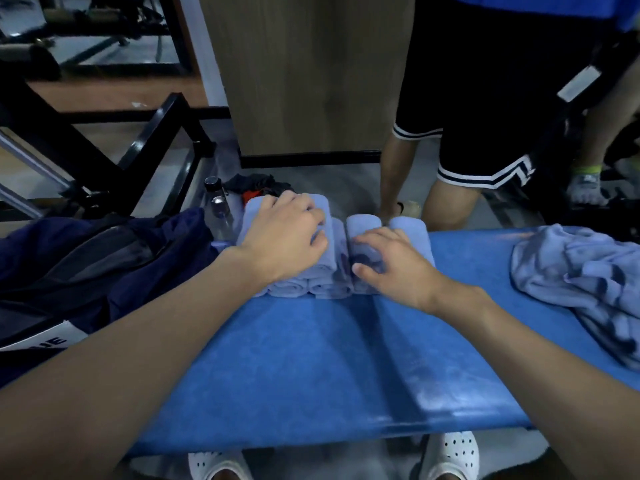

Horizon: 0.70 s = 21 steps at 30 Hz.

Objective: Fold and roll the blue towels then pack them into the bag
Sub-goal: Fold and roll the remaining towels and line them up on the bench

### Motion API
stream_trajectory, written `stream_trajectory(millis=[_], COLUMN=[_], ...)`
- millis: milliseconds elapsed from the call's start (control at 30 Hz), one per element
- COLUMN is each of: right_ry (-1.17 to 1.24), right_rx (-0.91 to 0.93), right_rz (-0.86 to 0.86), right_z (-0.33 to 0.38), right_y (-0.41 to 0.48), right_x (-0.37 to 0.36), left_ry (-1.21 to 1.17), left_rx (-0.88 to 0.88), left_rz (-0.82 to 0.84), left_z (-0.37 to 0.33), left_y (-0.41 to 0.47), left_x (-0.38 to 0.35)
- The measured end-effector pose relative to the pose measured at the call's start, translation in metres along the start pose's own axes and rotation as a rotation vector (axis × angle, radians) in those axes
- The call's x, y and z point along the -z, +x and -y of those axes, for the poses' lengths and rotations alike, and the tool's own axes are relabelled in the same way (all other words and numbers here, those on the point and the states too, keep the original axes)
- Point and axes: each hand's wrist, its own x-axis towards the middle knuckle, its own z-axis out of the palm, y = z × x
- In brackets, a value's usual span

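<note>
Several rolled light-blue towels point(323, 287) lie side by side on the blue padded bench point(311, 358), at its far left part. My left hand point(284, 237) lies on top of the left rolls, fingers curled over them. My right hand point(391, 261) rests on the right rolls point(412, 230), its fingers curled round one roll and the thumb at its near end. A dark navy bag point(104, 265) lies open at the left, just beside the rolls. A loose pile of unfolded blue towels point(575, 271) sits at the bench's right end.
A clear water bottle point(218, 206) with a black cap stands behind the bag, next to dark and red cloth on the floor. Another person in black shorts point(478, 98) stands just beyond the bench. A wooden pillar point(304, 74) and black gym frames are behind. My white shoes show below.
</note>
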Motion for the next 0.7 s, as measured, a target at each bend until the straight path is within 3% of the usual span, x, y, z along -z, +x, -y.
stream_trajectory(millis=[167, 433, 600, 700], right_ry=[-0.074, -0.36, -0.39, -0.427], right_rx=[-0.2, -0.619, -0.826, -0.79], right_rz=[-0.098, -0.405, -0.367, -0.37], right_z=[-0.066, -0.169, -0.219, -0.235], right_y=[-0.06, -0.157, -0.189, -0.193], right_x=[0.046, 0.112, 0.118, 0.119], left_ry=[-0.106, -0.345, -0.533, -0.57], left_rx=[-0.131, -0.227, -0.188, -0.217], left_rz=[-0.011, 0.097, 0.198, 0.212], left_z=[-0.093, -0.238, -0.303, -0.329], left_y=[0.039, 0.09, 0.101, 0.103], left_x=[0.006, -0.033, -0.057, -0.061])
